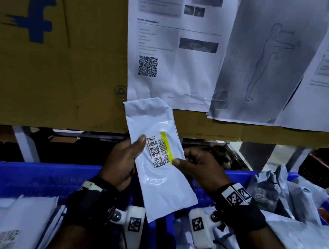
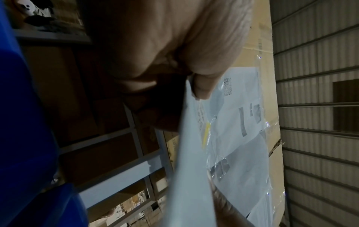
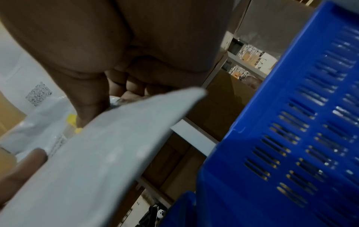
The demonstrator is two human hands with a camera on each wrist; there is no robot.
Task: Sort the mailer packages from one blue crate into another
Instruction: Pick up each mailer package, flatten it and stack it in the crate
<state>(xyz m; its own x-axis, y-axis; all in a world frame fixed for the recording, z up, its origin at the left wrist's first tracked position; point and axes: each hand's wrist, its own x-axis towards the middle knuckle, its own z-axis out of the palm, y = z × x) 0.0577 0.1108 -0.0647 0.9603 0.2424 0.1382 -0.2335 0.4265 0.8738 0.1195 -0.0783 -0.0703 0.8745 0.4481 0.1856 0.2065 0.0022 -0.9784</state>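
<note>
A long white mailer package [image 1: 157,159] with a barcode label and a yellow strip is held up above the gap between two blue crates. My left hand [image 1: 125,158] grips its left edge, thumb on the label. My right hand [image 1: 197,167] pinches its right edge at the yellow strip. The left wrist view shows the mailer [image 2: 189,176] edge-on under my left hand [image 2: 174,69]. In the right wrist view the mailer [image 3: 93,161] fills the lower left below my right hand [image 3: 108,64]. The left blue crate [image 1: 33,180] and right blue crate [image 1: 241,176] both hold mailers.
White mailers [image 1: 9,222] lie in the left crate; grey and white bags [image 1: 293,199] are heaped in the right one. A big cardboard sheet [image 1: 55,63] with taped printed pages [image 1: 177,45] hangs close behind. The right crate's slotted wall [image 3: 301,130] stands beside my right hand.
</note>
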